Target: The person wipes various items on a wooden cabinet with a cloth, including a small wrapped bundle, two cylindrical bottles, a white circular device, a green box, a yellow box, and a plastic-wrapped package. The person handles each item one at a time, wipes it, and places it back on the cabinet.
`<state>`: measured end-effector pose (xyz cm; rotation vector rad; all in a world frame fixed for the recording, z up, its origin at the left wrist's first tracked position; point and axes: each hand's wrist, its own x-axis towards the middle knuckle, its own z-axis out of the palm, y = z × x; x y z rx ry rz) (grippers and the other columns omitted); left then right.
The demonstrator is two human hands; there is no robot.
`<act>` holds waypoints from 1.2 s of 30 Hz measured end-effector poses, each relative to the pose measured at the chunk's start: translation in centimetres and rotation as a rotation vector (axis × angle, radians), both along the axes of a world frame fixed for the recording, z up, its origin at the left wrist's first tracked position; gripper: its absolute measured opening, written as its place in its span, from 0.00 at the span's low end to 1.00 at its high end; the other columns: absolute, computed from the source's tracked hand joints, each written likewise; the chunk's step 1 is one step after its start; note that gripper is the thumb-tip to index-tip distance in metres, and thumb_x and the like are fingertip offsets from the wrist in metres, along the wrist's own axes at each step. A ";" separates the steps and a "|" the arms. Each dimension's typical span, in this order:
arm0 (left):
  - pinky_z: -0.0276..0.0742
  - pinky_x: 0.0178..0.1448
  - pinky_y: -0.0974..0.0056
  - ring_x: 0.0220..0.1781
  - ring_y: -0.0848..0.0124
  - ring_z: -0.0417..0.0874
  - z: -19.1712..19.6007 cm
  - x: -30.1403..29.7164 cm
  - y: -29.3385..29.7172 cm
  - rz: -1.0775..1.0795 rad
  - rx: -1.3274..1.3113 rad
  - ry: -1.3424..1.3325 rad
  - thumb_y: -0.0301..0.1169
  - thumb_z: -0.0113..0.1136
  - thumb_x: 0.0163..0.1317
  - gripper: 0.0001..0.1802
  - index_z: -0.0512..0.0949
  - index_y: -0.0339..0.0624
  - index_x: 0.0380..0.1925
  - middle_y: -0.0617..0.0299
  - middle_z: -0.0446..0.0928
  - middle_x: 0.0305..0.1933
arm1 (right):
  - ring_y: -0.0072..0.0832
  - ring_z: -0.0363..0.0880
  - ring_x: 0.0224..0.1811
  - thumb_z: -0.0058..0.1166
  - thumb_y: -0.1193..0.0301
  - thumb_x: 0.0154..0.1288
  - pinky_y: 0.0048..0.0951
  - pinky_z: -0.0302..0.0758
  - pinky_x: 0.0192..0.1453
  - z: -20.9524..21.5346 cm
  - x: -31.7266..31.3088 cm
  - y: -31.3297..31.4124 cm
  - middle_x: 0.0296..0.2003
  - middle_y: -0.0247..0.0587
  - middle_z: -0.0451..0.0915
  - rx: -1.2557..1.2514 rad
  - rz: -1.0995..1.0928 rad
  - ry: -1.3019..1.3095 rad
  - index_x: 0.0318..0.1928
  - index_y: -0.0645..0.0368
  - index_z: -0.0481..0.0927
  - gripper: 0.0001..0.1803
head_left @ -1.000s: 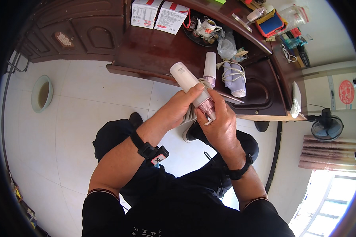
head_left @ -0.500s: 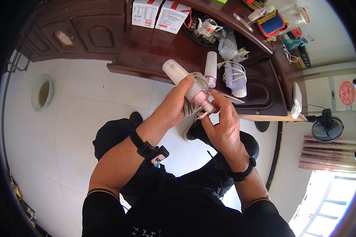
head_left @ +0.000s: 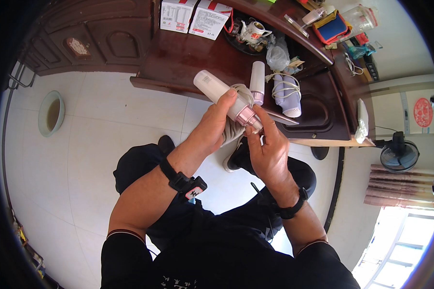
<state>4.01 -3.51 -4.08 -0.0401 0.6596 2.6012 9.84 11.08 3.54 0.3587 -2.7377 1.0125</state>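
One white bottle [head_left: 215, 88] is clasped in the left hand [head_left: 214, 124] while the right hand [head_left: 271, 148] grips its pump end [head_left: 248, 118].

The pump bottle [head_left: 214, 87] is smooth white plastic with a glossy pink collar [head_left: 246, 116]; the grey cloth [head_left: 232, 132] is matt, creased; the cabinet surface [head_left: 193, 62] is polished dark wood; near its front edge, a smooth lavender plastic hair dryer [head_left: 289, 102]; at its far left corner, printed cardboard boxes [head_left: 212, 19].
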 end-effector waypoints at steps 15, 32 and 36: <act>0.81 0.70 0.59 0.61 0.69 0.85 -0.4 -0.2 -0.3 0.118 -0.170 0.117 0.53 0.50 0.84 0.30 0.73 0.41 0.70 0.59 0.82 0.61 | 0.20 0.80 0.25 0.48 0.54 0.88 0.21 0.68 0.28 1.1 -1.3 -0.4 0.28 0.38 0.85 -0.866 -0.144 -0.754 0.82 0.61 0.64 0.34; 0.92 0.55 0.44 0.52 0.49 0.91 0.4 2.2 1.2 -0.370 0.160 0.081 0.66 0.56 0.73 0.44 0.68 0.38 0.70 0.46 0.82 0.58 | 0.29 0.81 0.52 0.51 0.45 0.84 0.31 0.77 0.57 2.3 -4.7 5.6 0.53 0.43 0.84 -0.830 -0.041 -0.670 0.76 0.64 0.71 0.38; 0.94 0.50 0.48 0.47 0.51 0.93 0.4 3.1 1.6 -0.488 0.120 0.137 0.70 0.57 0.70 0.48 0.71 0.36 0.68 0.46 0.85 0.52 | 0.38 0.86 0.58 0.49 0.43 0.84 0.38 0.84 0.63 1.4 -6.0 3.5 0.58 0.57 0.84 -0.744 -0.038 -0.760 0.78 0.66 0.67 0.41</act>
